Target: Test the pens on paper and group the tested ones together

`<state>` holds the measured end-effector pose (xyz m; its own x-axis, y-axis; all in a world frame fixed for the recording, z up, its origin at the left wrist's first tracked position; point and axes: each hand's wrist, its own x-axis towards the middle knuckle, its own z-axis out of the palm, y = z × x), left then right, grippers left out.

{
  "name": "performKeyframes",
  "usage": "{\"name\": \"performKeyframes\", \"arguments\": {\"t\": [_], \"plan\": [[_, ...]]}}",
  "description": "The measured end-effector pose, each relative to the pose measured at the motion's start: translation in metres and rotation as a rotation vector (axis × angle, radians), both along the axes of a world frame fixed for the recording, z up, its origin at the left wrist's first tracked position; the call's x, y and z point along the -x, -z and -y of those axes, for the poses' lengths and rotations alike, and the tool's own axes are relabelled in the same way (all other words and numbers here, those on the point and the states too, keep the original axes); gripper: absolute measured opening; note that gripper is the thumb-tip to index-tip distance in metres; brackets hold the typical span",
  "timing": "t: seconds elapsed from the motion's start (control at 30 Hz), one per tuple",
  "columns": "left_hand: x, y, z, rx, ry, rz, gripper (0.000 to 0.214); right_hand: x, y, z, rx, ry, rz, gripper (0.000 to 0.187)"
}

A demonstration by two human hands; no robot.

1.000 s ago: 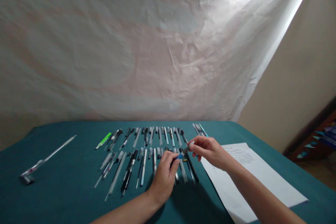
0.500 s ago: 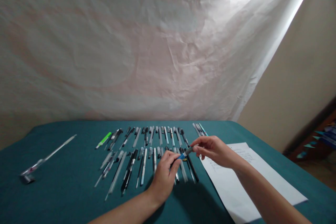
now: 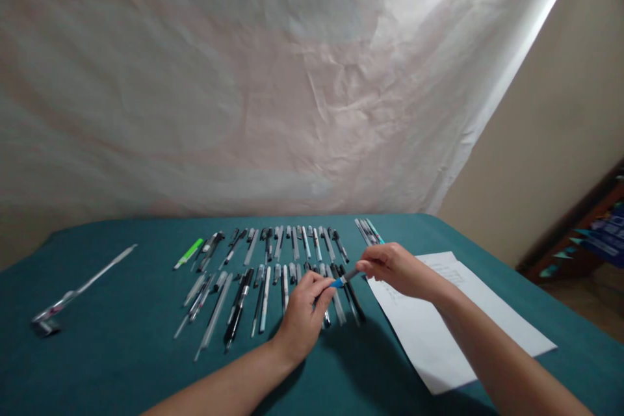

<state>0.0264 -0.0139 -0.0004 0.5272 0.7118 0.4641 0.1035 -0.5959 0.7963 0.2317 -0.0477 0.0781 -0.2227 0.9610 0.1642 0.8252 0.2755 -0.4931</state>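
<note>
Head view, the only one I am looking over. Centre of the frame, lower half: one slim blue-and-grey pen [image 3: 338, 283], being held slantwise just above the counter [image 3: 112, 364], which is wearing a teal cloth. Left hand [image 3: 303, 318]: fingers curling closely, thumb and fingers gripping the pen's blue end. Right hand [image 3: 396, 270], right of centre: fingertips drawn together, pinching the pen's grey end.

Lower centre, behind and beside the left hand: a near row of pens [image 3: 266, 299], mostly clear, white and black, lying roughly side by side; a thick black pen [image 3: 238, 312] is resting among them toward the left. Above it in the frame: a far row of pens [image 3: 295, 244], with one bright green pen [image 3: 188, 252] marking its left end. Right of that row: a small group of pens [image 3: 364, 231], lying close together.

Lower right: white paper [image 3: 416, 335] bearing lines of writing, the right forearm passing over it. Lower left: a long, clear, crumpled wrapper-like piece [image 3: 92, 283], lying well apart. Upper frame: a creased pale sheet [image 3: 292, 78], hanging behind the counter.
</note>
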Motion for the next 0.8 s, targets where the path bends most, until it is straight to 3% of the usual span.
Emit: {"name": "performKeyframes", "arguments": {"t": [0.13,0.27,0.43,0.57,0.8], "plan": [[-0.001,0.0,-0.001,-0.005,-0.007,0.0,0.025,0.002,0.007,-0.003,-0.006,0.038,0.043,0.048],[-0.001,-0.002,0.0,0.005,0.005,-0.008,0.025,0.001,0.01,-0.005,0.102,0.081,-0.025,0.054],[-0.001,-0.001,0.0,0.018,-0.007,-0.002,0.024,0.0,0.002,-0.001,0.091,-0.037,-0.162,0.027],[-0.001,-0.001,-0.001,0.022,-0.007,0.002,0.023,0.001,-0.002,0.002,0.079,-0.035,-0.155,0.021],[0.001,-0.003,0.002,0.0,0.004,-0.007,0.023,0.006,0.007,-0.001,0.049,0.057,-0.024,0.046]]}}
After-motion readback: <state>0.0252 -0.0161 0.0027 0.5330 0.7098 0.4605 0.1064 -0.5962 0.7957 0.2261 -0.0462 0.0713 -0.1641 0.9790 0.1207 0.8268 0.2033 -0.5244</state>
